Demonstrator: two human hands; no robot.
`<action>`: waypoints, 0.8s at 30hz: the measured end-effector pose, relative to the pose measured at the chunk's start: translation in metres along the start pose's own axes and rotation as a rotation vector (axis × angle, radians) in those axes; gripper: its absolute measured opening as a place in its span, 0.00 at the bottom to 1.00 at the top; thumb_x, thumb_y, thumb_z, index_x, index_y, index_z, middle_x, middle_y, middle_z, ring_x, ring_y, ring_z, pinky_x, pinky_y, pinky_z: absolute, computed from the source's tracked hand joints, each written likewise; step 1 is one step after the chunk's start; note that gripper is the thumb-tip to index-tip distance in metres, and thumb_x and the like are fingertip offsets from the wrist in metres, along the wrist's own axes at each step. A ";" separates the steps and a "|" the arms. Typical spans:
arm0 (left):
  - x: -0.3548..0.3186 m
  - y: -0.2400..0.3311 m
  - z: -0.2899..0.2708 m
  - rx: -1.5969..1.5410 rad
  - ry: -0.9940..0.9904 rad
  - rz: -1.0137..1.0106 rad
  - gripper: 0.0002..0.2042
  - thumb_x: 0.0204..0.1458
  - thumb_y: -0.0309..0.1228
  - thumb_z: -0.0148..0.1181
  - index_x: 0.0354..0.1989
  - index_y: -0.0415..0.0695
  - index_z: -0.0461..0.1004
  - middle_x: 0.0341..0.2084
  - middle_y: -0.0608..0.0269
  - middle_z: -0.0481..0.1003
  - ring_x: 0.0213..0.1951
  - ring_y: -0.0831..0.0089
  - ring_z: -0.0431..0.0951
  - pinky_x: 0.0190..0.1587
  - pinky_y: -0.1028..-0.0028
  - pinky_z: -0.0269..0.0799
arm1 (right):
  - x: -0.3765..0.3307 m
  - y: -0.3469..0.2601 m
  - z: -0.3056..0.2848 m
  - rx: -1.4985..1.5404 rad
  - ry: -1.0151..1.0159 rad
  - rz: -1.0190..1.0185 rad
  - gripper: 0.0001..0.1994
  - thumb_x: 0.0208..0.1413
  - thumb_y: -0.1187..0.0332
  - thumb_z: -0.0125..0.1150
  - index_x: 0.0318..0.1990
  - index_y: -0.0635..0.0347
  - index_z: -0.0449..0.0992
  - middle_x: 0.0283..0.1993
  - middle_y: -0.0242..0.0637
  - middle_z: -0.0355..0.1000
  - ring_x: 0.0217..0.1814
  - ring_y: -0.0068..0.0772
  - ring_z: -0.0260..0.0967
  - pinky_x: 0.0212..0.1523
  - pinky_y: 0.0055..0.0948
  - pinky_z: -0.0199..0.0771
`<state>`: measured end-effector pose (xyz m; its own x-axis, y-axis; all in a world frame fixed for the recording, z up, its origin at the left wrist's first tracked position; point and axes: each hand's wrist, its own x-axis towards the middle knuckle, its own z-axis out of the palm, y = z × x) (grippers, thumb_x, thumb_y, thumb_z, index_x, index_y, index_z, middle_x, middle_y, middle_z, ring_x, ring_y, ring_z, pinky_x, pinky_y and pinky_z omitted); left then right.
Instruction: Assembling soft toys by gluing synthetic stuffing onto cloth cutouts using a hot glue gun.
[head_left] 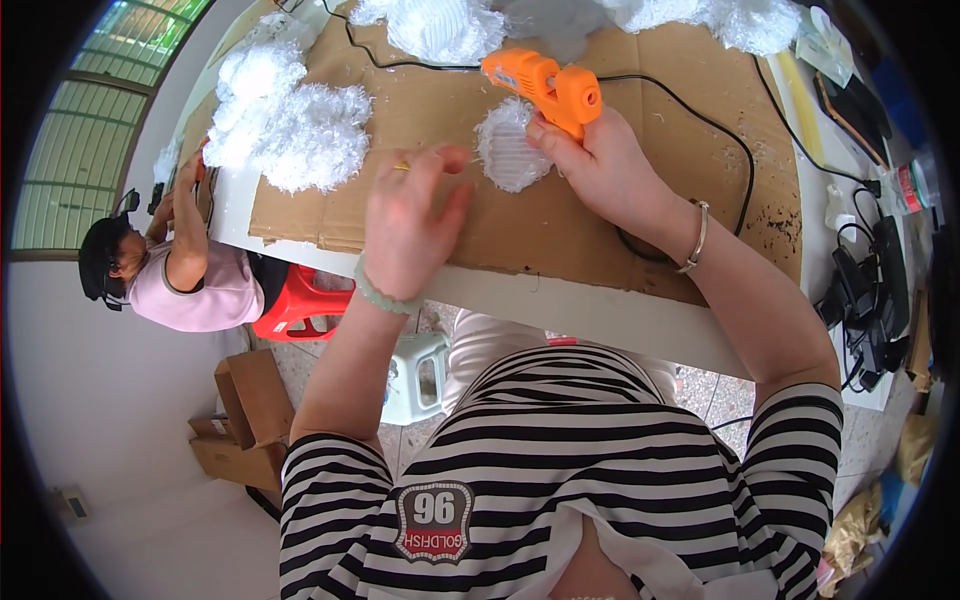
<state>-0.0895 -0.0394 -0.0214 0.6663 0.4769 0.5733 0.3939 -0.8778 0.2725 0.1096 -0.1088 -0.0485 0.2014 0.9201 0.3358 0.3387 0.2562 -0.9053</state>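
Ideally, the seemingly empty left hand (412, 212) should steady the white ridged disc (508, 150) by its rim; the right hand (620, 170) grasps the orange glue gun (545, 85).

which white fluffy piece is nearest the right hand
The small ribbed piece beside the right hand, below the orange glue gun; larger white heaps lie farther off.

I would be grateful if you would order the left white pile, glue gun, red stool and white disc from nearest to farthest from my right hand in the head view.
1. Glue gun: in the grip of the right hand.
2. White disc: just left of it.
3. Left white pile: farther left.
4. Red stool: lower left, beyond the left hand.
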 end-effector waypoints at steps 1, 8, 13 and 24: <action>-0.001 0.000 0.000 0.062 -0.054 0.148 0.15 0.36 0.16 0.61 0.36 0.43 0.72 0.30 0.62 0.76 0.30 0.64 0.73 0.38 0.71 0.69 | 0.000 0.000 0.000 0.005 -0.002 0.001 0.07 0.56 0.70 0.51 0.37 0.66 0.69 0.30 0.34 0.68 0.33 0.24 0.64 0.38 0.27 0.68; 0.009 -0.004 0.012 0.185 -0.073 0.483 0.13 0.35 0.22 0.58 0.35 0.42 0.72 0.31 0.65 0.76 0.36 0.65 0.72 0.39 0.69 0.68 | 0.002 0.003 -0.003 -0.020 -0.025 0.047 0.09 0.58 0.68 0.52 0.37 0.67 0.69 0.30 0.34 0.69 0.35 0.24 0.69 0.38 0.26 0.70; 0.015 -0.001 0.014 0.119 -0.144 0.610 0.12 0.34 0.21 0.58 0.31 0.44 0.72 0.26 0.66 0.74 0.34 0.66 0.72 0.38 0.68 0.69 | 0.005 0.006 -0.006 0.007 -0.027 0.059 0.10 0.58 0.67 0.51 0.37 0.68 0.68 0.29 0.34 0.69 0.38 0.25 0.72 0.39 0.26 0.71; 0.030 -0.011 0.024 -0.412 -0.277 0.045 0.10 0.39 0.14 0.55 0.29 0.42 0.66 0.19 0.59 0.71 0.23 0.62 0.74 0.28 0.70 0.70 | 0.005 0.004 -0.008 -0.046 -0.040 0.058 0.11 0.58 0.66 0.52 0.37 0.67 0.69 0.29 0.34 0.69 0.38 0.25 0.73 0.38 0.25 0.70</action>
<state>-0.0590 -0.0147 -0.0257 0.8420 0.3831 0.3798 0.1153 -0.8155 0.5672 0.1192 -0.1054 -0.0488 0.1857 0.9443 0.2717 0.3700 0.1889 -0.9096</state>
